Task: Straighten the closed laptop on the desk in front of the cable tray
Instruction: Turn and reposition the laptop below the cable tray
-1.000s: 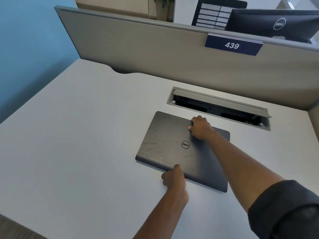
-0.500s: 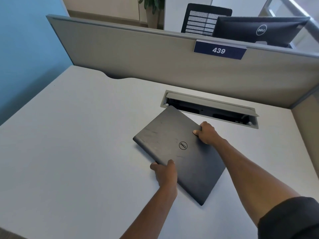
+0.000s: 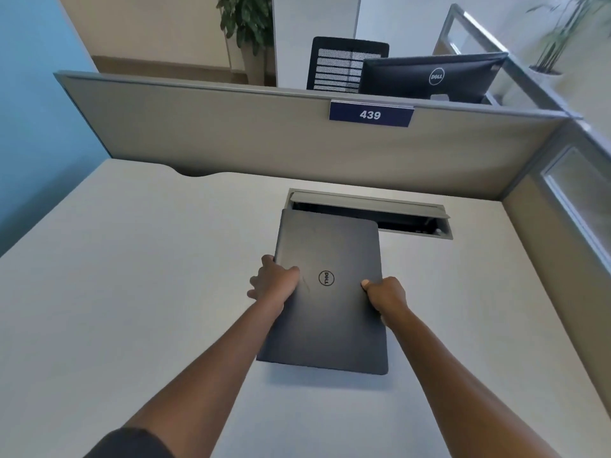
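Note:
A closed dark grey laptop (image 3: 327, 312) with a round logo lies on the white desk (image 3: 132, 276), its long sides running away from me. Its far end overlaps the front left part of the open cable tray (image 3: 413, 216) set into the desk. My left hand (image 3: 274, 280) grips the laptop's left edge, thumb on the lid. On the opposite edge my right hand (image 3: 385, 294) holds the laptop the same way. Both hands sit at about the lid's middle.
A grey partition (image 3: 264, 137) with a blue "439" sign (image 3: 370, 114) closes the desk's far side, and another panel (image 3: 555, 226) closes the right. A monitor (image 3: 429, 77) and a chair stand behind the partition. A blue wall is at the left.
The laptop has turned clockwise from lying crosswise and skewed to pointing lengthwise at the tray. My hands shifted from its front and back edges to its left and right edges.

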The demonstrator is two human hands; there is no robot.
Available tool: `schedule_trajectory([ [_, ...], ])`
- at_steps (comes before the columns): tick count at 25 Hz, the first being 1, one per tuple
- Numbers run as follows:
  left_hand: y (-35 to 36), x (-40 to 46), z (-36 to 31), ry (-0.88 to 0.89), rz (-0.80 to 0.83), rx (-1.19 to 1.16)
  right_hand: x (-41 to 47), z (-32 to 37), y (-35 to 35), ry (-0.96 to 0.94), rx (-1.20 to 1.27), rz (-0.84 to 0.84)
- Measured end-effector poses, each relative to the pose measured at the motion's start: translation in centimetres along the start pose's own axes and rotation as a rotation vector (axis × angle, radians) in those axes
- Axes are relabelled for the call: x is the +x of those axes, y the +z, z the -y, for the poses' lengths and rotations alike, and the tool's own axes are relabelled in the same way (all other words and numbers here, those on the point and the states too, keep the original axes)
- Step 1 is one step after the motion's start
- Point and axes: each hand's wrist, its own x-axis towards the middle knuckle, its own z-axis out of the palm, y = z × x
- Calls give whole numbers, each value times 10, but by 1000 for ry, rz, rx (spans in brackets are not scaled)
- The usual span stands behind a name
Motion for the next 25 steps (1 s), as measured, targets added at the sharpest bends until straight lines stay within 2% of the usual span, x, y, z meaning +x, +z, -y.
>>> schedule_trajectory([
  [4, 5, 29, -30, 249, 93, 456, -21, -26, 5, 84, -8, -35],
  [7, 18, 47, -51, 397, 113, 648, -35, -36, 12, 136, 80, -38],
  [15, 58, 83, -90, 605, 201, 945, -62, -42, 62, 332, 529, -16],
  [21, 81, 102, -86, 724, 193, 1014, -67, -31, 85, 380, 645, -56],
  [25, 88, 113, -88, 753, 206, 1088, -61, -21, 90, 405, 610, -26],
])
